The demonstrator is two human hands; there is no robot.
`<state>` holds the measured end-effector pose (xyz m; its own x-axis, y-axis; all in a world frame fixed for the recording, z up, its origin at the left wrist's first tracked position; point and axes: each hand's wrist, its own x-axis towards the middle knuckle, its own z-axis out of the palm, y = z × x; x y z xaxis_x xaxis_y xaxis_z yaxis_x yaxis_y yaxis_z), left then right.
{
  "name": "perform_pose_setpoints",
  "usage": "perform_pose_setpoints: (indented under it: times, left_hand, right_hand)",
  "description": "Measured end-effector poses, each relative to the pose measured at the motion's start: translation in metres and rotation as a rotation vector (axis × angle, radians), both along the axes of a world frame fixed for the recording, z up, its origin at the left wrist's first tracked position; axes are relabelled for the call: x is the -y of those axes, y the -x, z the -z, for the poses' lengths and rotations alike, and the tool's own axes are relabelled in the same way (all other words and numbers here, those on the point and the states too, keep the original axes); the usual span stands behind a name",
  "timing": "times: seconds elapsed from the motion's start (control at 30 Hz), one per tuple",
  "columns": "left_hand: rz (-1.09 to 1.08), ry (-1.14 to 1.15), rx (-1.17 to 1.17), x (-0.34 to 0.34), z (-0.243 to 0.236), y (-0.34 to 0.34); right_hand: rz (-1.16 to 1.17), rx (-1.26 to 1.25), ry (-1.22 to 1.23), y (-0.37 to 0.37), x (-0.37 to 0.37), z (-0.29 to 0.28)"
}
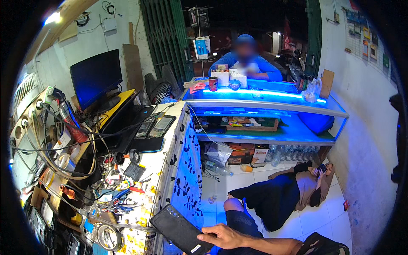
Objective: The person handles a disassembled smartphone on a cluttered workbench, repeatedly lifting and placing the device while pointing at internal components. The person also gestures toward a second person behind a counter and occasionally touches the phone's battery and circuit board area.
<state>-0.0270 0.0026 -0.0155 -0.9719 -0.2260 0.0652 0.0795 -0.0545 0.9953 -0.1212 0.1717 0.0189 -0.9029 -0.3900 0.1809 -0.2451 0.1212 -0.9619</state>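
Observation:
My right hand (224,236) reaches in from the lower right and grips a black smartphone (178,230) by its lower end. The phone lies back side up, its camera cluster toward the upper left, and it hovers at the corner of the workbench (170,140). Under it are loose yellow bits and a coil of wire (108,236) on the bench. My left hand is not in the picture. My knee (233,207) in dark shorts shows just above the hand.
The bench on my left carries tangled cables, pliers (121,202), two phones (154,126), a laptop and a dark monitor (95,76). A blue-lit glass counter (263,102) stands ahead with a person behind it. Another person (293,191) lies on the white tiled floor.

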Motion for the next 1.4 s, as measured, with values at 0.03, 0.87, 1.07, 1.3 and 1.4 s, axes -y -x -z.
perform_pose_setpoints:
  times: [0.03,0.87,1.07,1.3,1.4]
  left_hand:
    - [-0.008,-0.01,0.023,0.0,0.003,0.0]
    - [0.275,0.457,-0.586,0.079,-0.11,0.076]
    - [0.357,0.727,-0.589,0.054,-0.174,0.136]
    - [-0.211,0.787,-0.462,0.103,-0.18,0.114]
    - [0.014,0.692,-0.354,0.101,-0.148,0.067]
  right_hand:
    - [-0.006,0.013,0.023,0.0,0.001,0.002]
    - [-0.527,-0.349,-0.046,0.085,-0.055,-0.101]
    - [-0.699,-0.139,0.252,0.125,-0.02,-0.122]
    - [-0.437,-0.132,0.241,0.145,-0.064,-0.139]
    - [-0.461,-0.103,0.083,0.12,-0.086,-0.106]
